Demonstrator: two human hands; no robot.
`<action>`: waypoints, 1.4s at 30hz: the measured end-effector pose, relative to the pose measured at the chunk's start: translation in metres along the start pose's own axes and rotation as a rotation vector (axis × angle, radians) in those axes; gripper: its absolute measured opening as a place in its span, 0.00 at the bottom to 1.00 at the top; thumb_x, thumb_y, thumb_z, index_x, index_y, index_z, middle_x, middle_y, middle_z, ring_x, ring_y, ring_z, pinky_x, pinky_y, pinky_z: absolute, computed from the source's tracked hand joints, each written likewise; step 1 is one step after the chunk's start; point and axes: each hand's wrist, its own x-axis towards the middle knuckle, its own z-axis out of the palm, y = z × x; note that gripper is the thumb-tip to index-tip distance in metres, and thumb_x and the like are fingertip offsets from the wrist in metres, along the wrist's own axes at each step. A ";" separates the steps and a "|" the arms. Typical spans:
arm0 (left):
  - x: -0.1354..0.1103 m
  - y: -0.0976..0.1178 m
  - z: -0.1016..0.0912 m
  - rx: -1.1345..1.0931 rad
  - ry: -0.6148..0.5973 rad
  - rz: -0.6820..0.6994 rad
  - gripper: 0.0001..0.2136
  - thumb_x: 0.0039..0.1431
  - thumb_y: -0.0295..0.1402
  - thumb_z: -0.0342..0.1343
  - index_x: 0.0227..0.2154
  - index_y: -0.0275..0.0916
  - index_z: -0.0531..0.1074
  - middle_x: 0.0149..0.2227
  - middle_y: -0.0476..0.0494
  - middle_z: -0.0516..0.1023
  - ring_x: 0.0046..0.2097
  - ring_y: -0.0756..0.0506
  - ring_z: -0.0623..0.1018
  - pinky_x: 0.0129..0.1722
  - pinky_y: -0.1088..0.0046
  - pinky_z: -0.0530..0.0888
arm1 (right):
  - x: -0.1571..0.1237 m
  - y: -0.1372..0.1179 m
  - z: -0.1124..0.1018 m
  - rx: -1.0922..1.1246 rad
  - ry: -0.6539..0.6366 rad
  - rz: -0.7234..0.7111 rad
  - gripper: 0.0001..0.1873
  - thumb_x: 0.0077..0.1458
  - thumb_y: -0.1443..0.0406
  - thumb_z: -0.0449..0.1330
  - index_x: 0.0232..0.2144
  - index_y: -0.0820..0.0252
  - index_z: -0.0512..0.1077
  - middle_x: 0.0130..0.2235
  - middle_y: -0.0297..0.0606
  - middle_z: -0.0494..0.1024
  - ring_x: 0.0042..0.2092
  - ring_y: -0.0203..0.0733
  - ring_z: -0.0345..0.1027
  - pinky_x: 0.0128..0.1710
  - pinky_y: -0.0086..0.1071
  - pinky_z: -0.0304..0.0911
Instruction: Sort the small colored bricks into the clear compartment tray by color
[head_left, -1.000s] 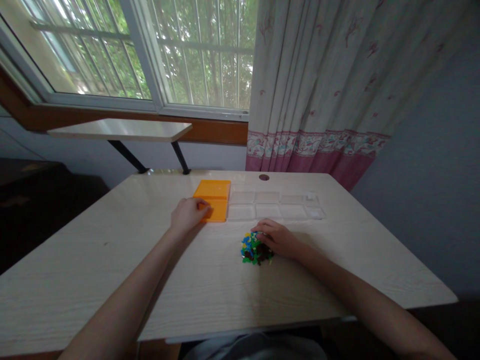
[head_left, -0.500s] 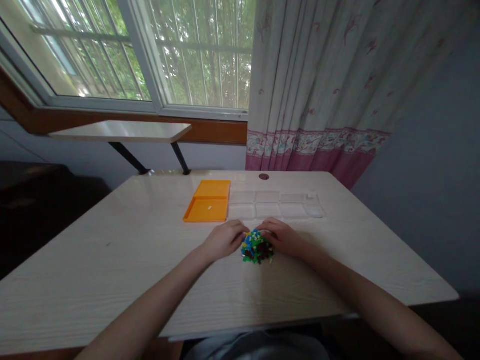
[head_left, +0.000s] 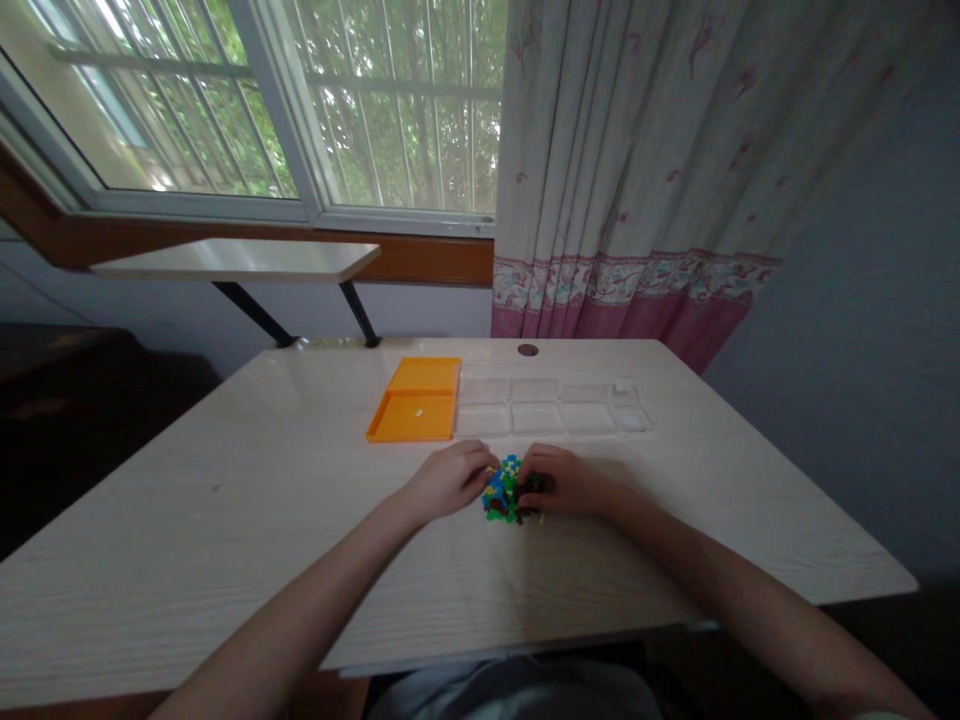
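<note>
Can't make out any text, labels or numbers, not on orange tray, clear tray or pieces.

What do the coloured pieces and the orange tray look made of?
Coloured pieces: probably hard plastic, judging by bright, uniform blue, green and yellow; too small to tell finish. Orange tray: likely moulded plastic, smooth, even colour, thin raised rim.

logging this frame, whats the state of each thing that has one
coloured pieces: heaped in one pile
left hand: fingers curled at pile's left edge
right hand: fingers curled at pile's right edge
orange tray: open, one pale piece inside
clear compartment tray: uncovered
</note>
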 end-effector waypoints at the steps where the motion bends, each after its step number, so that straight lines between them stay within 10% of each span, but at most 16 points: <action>1: 0.000 0.000 0.000 0.001 0.002 0.003 0.09 0.56 0.29 0.46 0.36 0.39 0.70 0.33 0.45 0.71 0.37 0.48 0.71 0.37 0.75 0.68 | 0.000 0.000 0.001 -0.006 -0.004 0.002 0.09 0.50 0.60 0.59 0.32 0.60 0.70 0.33 0.36 0.70 0.35 0.36 0.64 0.35 0.28 0.61; 42: 0.003 0.010 0.001 -0.056 0.089 0.028 0.09 0.54 0.29 0.49 0.37 0.39 0.70 0.36 0.44 0.72 0.40 0.47 0.71 0.39 0.73 0.69 | 0.008 0.006 0.012 -0.029 0.198 0.058 0.07 0.51 0.66 0.57 0.34 0.58 0.71 0.32 0.37 0.75 0.36 0.38 0.68 0.36 0.30 0.62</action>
